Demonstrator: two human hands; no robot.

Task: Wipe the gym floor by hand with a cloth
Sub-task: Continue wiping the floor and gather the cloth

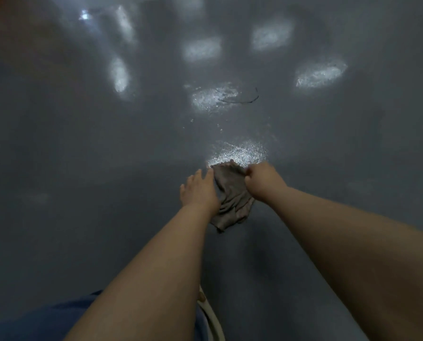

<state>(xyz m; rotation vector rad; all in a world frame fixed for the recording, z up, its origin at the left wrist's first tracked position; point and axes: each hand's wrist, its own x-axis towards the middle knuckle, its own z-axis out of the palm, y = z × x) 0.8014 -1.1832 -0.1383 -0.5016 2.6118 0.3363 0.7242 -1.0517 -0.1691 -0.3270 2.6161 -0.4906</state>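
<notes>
A crumpled grey-brown cloth (232, 195) lies on the grey gym floor (82, 143) just ahead of me. My right hand (263, 182) grips the cloth's far right edge with curled fingers. My left hand (199, 189) lies flat with straight fingers on the floor, touching the cloth's left side. Both forearms reach forward from the bottom of the view. The part of the cloth under my hands is hidden.
Wet, shiny patches (237, 153) glint on the floor just beyond the cloth, with several light reflections farther off. A thin dark curved strand (240, 100) lies on the floor ahead. A white cord (211, 313) and blue clothing (58, 316) show near my body.
</notes>
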